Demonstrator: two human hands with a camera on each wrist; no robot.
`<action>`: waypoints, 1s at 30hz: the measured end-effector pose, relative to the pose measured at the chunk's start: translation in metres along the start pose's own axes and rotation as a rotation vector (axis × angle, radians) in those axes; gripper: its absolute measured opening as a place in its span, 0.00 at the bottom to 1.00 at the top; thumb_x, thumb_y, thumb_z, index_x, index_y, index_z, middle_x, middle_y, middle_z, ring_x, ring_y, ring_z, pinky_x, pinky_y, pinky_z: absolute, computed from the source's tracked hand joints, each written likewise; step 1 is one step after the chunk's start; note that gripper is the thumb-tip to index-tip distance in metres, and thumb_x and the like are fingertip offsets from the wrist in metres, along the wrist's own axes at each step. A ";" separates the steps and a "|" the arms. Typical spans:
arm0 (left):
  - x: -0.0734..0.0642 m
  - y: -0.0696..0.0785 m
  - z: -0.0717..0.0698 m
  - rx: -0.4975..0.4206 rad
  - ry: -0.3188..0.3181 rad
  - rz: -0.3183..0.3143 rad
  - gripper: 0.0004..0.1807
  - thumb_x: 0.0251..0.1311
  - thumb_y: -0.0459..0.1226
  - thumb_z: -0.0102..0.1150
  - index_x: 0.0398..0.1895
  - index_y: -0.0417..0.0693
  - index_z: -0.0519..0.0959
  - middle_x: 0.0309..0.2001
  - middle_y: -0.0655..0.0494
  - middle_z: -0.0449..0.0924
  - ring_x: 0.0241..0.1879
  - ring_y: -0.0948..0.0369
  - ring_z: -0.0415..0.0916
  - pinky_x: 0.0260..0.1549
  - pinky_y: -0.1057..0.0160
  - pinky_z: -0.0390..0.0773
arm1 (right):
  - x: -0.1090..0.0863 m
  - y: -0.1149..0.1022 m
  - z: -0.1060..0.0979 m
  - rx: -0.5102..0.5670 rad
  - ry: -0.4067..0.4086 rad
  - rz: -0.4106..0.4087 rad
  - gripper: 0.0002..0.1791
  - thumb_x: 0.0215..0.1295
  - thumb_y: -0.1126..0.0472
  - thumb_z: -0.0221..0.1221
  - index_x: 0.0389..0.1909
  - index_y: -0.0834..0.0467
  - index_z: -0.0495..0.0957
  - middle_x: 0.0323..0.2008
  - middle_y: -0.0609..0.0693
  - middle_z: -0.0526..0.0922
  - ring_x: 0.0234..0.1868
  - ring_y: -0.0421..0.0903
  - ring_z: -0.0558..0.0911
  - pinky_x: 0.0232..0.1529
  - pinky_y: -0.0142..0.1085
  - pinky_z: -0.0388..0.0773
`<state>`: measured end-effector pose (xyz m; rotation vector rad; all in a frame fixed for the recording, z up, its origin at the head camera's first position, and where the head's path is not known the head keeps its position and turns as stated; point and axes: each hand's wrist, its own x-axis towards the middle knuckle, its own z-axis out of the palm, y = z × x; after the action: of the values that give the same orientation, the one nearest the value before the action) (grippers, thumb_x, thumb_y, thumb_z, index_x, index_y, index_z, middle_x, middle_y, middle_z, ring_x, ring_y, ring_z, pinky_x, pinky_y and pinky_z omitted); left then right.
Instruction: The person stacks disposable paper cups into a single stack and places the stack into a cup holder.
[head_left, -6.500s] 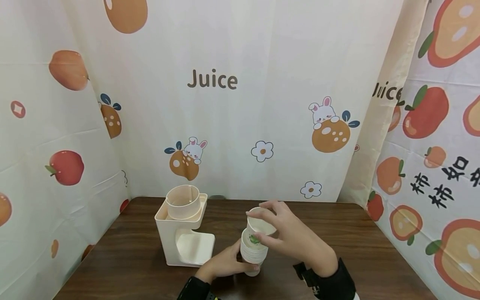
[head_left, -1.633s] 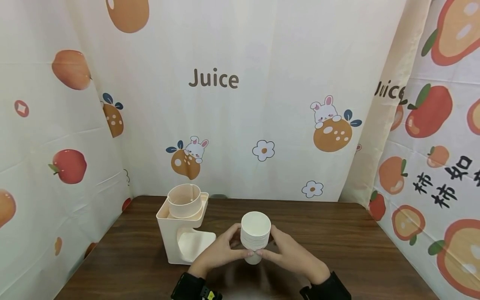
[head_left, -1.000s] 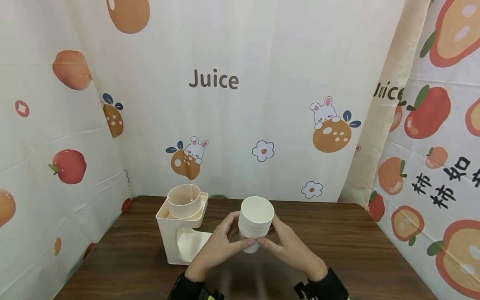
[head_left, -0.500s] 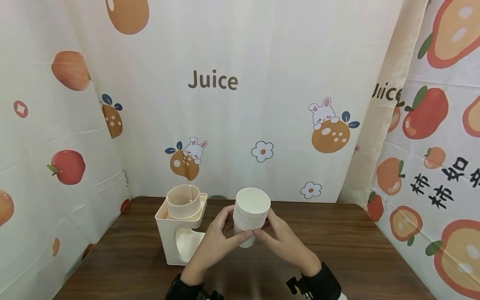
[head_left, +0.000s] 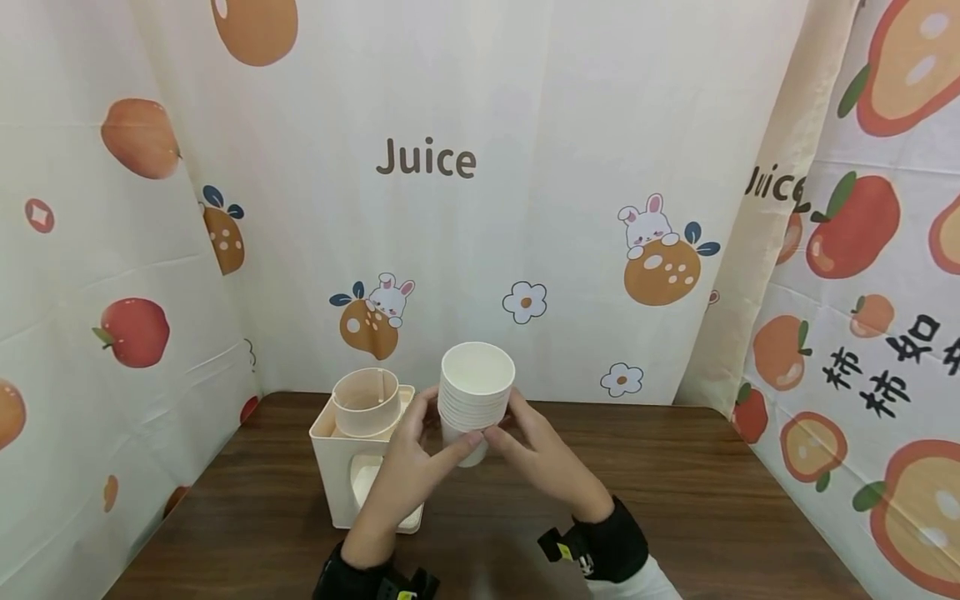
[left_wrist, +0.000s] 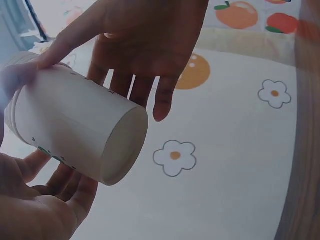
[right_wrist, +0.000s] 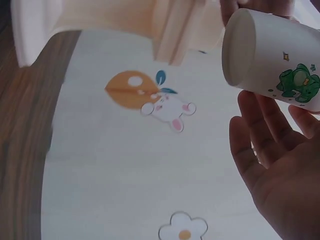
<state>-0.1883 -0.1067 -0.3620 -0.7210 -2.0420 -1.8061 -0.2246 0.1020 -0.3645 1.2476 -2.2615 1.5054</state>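
A stack of white paper cups (head_left: 474,408) is held upright above the table, mouths facing up, between both hands. My left hand (head_left: 408,467) grips its left side and my right hand (head_left: 543,458) its right side, with the thumbs on the near face. In the right wrist view, a green cartoon animal is printed on the lowest paper cup (right_wrist: 280,60); the left wrist view shows that cup's recessed base (left_wrist: 125,147). Left of the stack stands a cream plastic stand (head_left: 330,475) with a round tube (head_left: 367,408) on top. My left hand and forearm partly hide its lower platform.
The dark wooden table (head_left: 660,492) extends right of the hands. A pale curtain (head_left: 480,242) printed with fruit, rabbits and flowers hangs behind its back edge, with printed curtains at both sides. Near the hands, the cream stand is the closest obstacle.
Earlier the right hand was at the top cup while the left held the stack. Then both hands gripped it, and the stack has since risen and shifted left toward the cream stand.
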 end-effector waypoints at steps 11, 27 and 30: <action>0.010 0.014 -0.026 0.056 0.074 0.068 0.36 0.61 0.33 0.69 0.70 0.51 0.64 0.61 0.54 0.69 0.59 0.55 0.68 0.60 0.60 0.69 | 0.038 -0.013 0.021 0.125 0.017 -0.085 0.33 0.80 0.45 0.45 0.80 0.46 0.47 0.70 0.49 0.63 0.65 0.51 0.68 0.59 0.50 0.72; 0.029 0.023 -0.076 0.202 0.214 0.162 0.39 0.58 0.29 0.69 0.72 0.45 0.63 0.62 0.54 0.68 0.57 0.58 0.67 0.60 0.67 0.66 | 0.097 -0.025 0.046 0.131 0.016 0.016 0.33 0.76 0.35 0.45 0.76 0.42 0.54 0.67 0.45 0.66 0.63 0.45 0.69 0.60 0.45 0.70; 0.031 0.021 -0.085 0.240 0.225 0.125 0.40 0.59 0.31 0.70 0.73 0.46 0.62 0.63 0.54 0.67 0.59 0.59 0.66 0.62 0.67 0.65 | 0.106 -0.021 0.051 0.155 -0.003 0.007 0.33 0.76 0.35 0.45 0.76 0.43 0.54 0.68 0.45 0.66 0.64 0.44 0.70 0.60 0.43 0.71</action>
<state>-0.2099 -0.1838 -0.3152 -0.5368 -1.9720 -1.4697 -0.2624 -0.0014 -0.3176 1.2829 -2.1893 1.7114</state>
